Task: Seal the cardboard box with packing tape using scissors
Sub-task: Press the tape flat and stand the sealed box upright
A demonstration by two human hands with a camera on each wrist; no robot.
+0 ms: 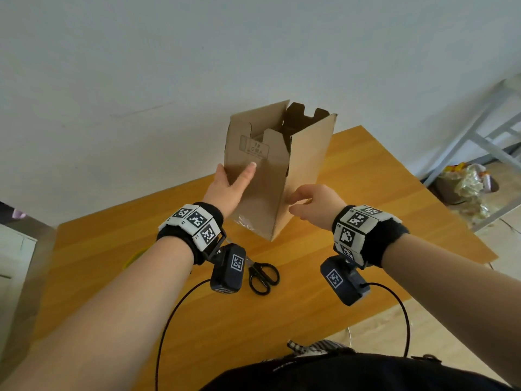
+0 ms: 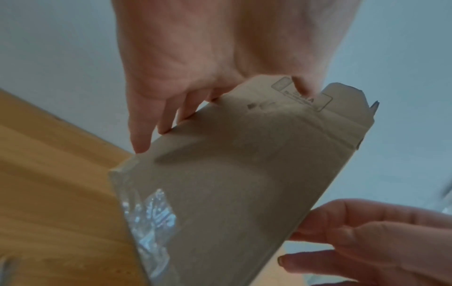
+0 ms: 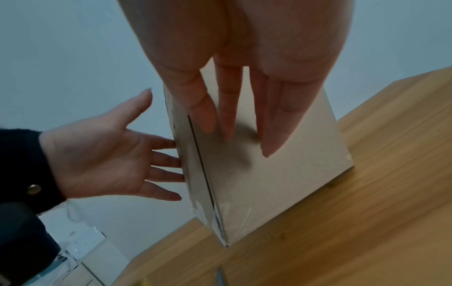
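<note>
The cardboard box (image 1: 304,153) sits between the left hand (image 1: 229,187) and right hand (image 1: 313,204); both press straight fingers against opposite sides.

The right hand (image 3: 244,58) lays straight fingers flat on the cardboard box (image 3: 293,174) standing on the wooden surface (image 3: 367,232); left hand (image 3: 105,154) fingertips touch its adjacent side.

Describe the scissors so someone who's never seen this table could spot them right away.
Look at the wooden table. In front of the tall open cardboard box, nearer the person, lie the scissors. Their two black loop handles set them apart.
</note>
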